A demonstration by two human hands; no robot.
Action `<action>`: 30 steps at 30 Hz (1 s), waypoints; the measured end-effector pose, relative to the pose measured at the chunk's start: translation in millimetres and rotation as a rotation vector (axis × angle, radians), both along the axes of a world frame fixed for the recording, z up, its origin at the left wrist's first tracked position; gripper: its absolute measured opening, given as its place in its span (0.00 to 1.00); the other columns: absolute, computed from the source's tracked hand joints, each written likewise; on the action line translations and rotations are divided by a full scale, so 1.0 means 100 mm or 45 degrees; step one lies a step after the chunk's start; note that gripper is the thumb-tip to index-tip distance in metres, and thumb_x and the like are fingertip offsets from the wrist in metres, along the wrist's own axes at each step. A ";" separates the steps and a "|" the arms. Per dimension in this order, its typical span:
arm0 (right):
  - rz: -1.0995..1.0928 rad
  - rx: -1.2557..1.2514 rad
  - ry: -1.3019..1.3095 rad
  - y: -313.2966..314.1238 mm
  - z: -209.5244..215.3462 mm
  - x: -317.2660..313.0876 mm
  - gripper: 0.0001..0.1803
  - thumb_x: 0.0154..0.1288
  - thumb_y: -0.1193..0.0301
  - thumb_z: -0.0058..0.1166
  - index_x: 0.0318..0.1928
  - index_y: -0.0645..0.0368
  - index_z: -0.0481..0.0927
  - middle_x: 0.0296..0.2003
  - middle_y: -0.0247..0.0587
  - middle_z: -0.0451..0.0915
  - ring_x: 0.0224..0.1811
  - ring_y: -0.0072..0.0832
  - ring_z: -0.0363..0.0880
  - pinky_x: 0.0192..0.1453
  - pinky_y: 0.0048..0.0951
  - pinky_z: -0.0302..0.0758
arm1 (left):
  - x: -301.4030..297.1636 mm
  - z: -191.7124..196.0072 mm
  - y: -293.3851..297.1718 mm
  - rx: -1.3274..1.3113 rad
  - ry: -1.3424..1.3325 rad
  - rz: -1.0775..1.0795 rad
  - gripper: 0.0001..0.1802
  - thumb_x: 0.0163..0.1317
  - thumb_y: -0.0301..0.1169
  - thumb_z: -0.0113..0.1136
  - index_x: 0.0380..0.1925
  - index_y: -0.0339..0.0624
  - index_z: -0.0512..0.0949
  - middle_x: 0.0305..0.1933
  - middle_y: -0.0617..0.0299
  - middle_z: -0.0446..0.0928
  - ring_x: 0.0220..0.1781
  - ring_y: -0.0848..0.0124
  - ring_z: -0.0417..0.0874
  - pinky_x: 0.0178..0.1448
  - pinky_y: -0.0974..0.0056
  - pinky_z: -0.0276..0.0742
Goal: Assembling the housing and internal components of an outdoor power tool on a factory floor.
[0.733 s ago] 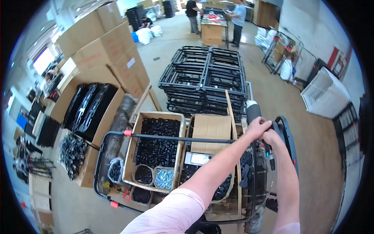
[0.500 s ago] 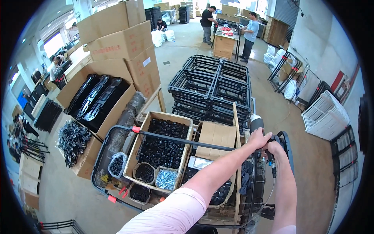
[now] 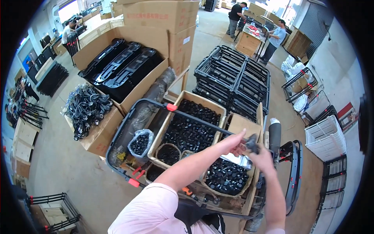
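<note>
My left hand (image 3: 233, 143) and my right hand (image 3: 261, 156) meet above the cart, and both pinch a small black part (image 3: 251, 144) between their fingertips. Right below them lie an open box of small black pieces (image 3: 191, 130) and a round bag of the same pieces (image 3: 228, 177). A grey and black cylinder (image 3: 274, 134) stands just right of my hands. Beside it is a curved black metal frame (image 3: 298, 171).
The boxes sit in a black cart (image 3: 122, 126) with red clips. Stacked black wire racks (image 3: 233, 80) lie beyond it, with large cartons of black mouldings (image 3: 120, 66) and a cable bundle (image 3: 85, 107) to the left. A white wire basket (image 3: 325, 138) is on the right. Two people stand at a far table (image 3: 245, 41).
My hands have come off the top of the curved frame by the cylinder and now sit lower and to its left, over the boxes. The view has swung toward the cart.
</note>
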State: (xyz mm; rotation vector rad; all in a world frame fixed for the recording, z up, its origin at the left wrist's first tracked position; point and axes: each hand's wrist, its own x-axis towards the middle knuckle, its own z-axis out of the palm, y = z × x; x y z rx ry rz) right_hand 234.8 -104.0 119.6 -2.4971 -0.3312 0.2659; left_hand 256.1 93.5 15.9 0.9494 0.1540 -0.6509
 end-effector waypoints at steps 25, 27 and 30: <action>0.687 -0.309 -0.048 4.08 -1.68 -1.16 0.46 0.57 0.55 0.75 0.68 0.67 0.68 0.50 0.67 0.86 0.48 0.61 0.88 0.53 0.54 0.86 | -1.78 -1.08 3.57 1.686 0.061 0.666 0.40 0.68 0.67 0.57 0.39 0.34 0.86 0.47 0.34 0.87 0.55 0.38 0.87 0.61 0.41 0.80; 0.678 -0.290 -0.079 4.06 -1.72 -1.16 0.45 0.57 0.54 0.75 0.66 0.66 0.68 0.48 0.66 0.86 0.46 0.62 0.88 0.51 0.55 0.85 | -1.77 -1.12 3.56 1.682 -0.004 0.699 0.39 0.69 0.66 0.57 0.39 0.34 0.86 0.44 0.34 0.87 0.52 0.37 0.87 0.58 0.40 0.79; 0.676 -0.258 -0.137 4.05 -1.78 -1.11 0.45 0.56 0.53 0.76 0.65 0.66 0.68 0.46 0.66 0.86 0.44 0.63 0.88 0.49 0.55 0.85 | -1.72 -1.15 3.56 1.665 0.008 0.703 0.38 0.70 0.65 0.56 0.38 0.34 0.85 0.44 0.34 0.87 0.51 0.37 0.87 0.58 0.40 0.79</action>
